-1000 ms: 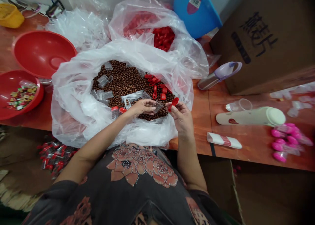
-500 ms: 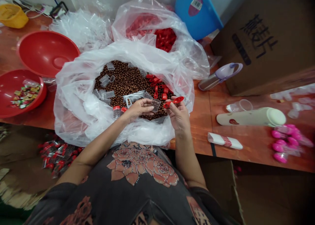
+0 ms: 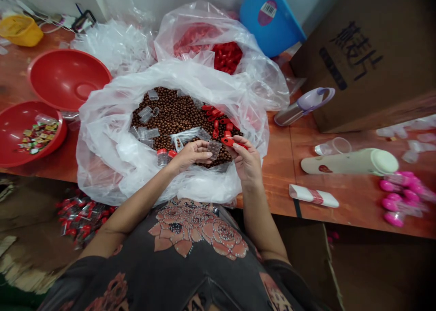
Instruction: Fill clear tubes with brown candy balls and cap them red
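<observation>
Above smooth, round brown balls (image 3: 166, 104) heaped in a crumpled, translucent white plastic bag (image 3: 98, 138), the bare left hand (image 3: 192, 155) pinches a clear, thin-walled plastic container (image 3: 214, 150) while the right hand (image 3: 248, 162), just apart from it, grips an elongated red plastic cap (image 3: 229, 142) between thumb and fingers.

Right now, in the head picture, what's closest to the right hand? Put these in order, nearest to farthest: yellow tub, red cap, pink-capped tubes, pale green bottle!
1. Red cap: held in the right hand.
2. Pale green bottle: lying to its right.
3. Pink-capped tubes: farther right.
4. Yellow tub: way over at the far left, toward the back.
</observation>
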A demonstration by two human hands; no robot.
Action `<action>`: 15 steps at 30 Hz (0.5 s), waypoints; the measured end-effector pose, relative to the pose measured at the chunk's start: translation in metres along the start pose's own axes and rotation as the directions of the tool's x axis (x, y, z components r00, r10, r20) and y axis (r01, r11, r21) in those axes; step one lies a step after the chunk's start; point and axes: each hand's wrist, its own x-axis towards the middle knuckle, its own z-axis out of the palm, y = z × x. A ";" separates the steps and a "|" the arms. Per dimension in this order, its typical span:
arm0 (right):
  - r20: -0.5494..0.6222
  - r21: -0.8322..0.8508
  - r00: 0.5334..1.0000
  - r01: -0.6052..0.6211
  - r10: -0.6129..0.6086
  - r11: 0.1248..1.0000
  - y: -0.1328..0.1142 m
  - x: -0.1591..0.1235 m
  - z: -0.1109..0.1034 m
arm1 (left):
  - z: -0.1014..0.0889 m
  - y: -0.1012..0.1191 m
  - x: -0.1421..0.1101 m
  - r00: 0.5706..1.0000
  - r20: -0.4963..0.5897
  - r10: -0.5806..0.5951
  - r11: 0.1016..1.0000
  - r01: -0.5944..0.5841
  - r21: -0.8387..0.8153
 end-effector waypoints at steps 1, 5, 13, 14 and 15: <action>0.003 -0.012 1.000 -0.012 0.012 1.000 0.001 0.000 0.001 | 0.000 0.000 -0.001 1.000 -0.001 0.003 1.000 -0.003 0.018; 0.029 -0.105 0.998 -0.057 0.060 0.993 0.003 -0.001 0.001 | -0.003 -0.002 -0.002 0.999 -0.001 0.052 0.993 -0.051 0.108; 0.215 -0.469 0.977 0.109 -0.007 0.876 0.003 -0.004 -0.004 | -0.005 -0.002 -0.008 0.990 -0.034 0.139 0.960 -0.126 0.249; 0.245 -0.518 0.968 0.176 -0.052 0.837 0.002 -0.005 -0.005 | -0.005 -0.001 -0.009 0.988 -0.036 0.149 0.954 -0.134 0.269; 0.279 -0.559 0.956 0.237 -0.089 0.795 0.001 -0.006 -0.005 | -0.005 -0.001 -0.010 0.986 -0.036 0.161 0.946 -0.144 0.290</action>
